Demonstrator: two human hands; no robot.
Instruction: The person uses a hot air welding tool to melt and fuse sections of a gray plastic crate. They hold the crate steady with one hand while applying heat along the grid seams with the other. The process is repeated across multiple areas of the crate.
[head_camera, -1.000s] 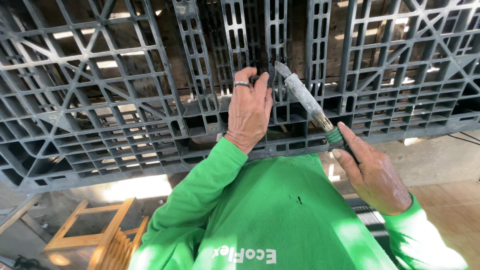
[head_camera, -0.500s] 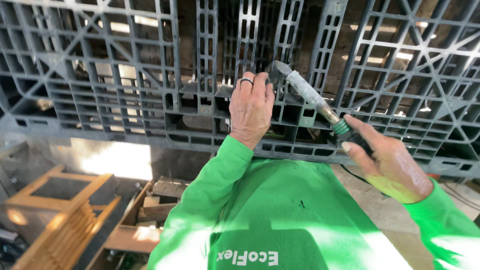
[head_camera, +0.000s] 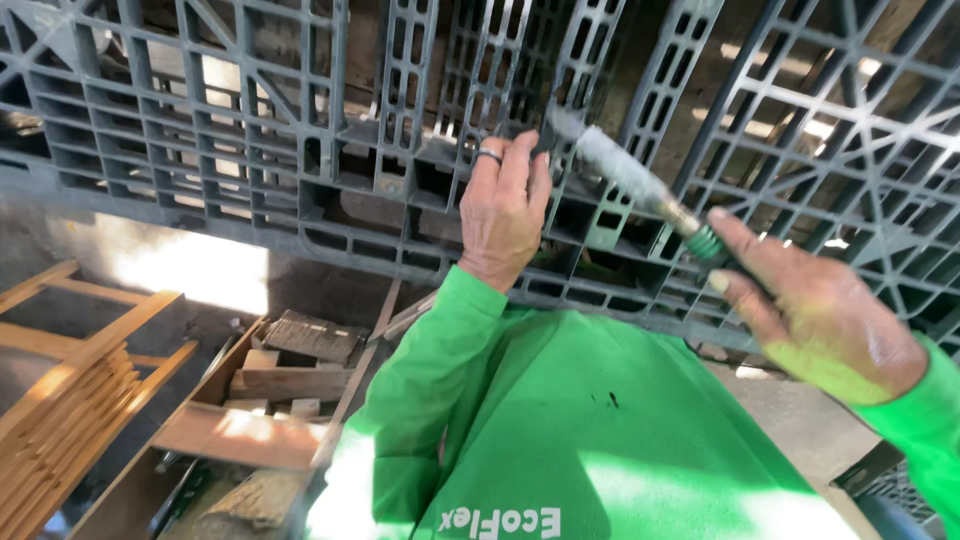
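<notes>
A dark grey plastic pallet (head_camera: 300, 150) with a lattice of ribs fills the upper view. My left hand (head_camera: 505, 215), a ring on one finger, lies flat against a rib near the middle of the pallet, fingers together and holding nothing. My right hand (head_camera: 815, 325) grips a long grey metal tool (head_camera: 625, 175) with a green collar by its handle. The tool slants up to the left, and its tip meets the pallet right beside my left fingertips. Green sleeves cover both my arms, and my green shirt (head_camera: 600, 440) fills the lower middle.
Light wooden frames (head_camera: 70, 380) are stacked at the lower left. Rough wooden blocks and boards (head_camera: 290, 360) lie in a heap beside them. Bare concrete floor (head_camera: 790, 420) shows at the right below the pallet's edge.
The view has swung, bringing the wooden frames and boards into sight at the left. Both hands stay at the same place on the pallet, with the tool still at the rib.
</notes>
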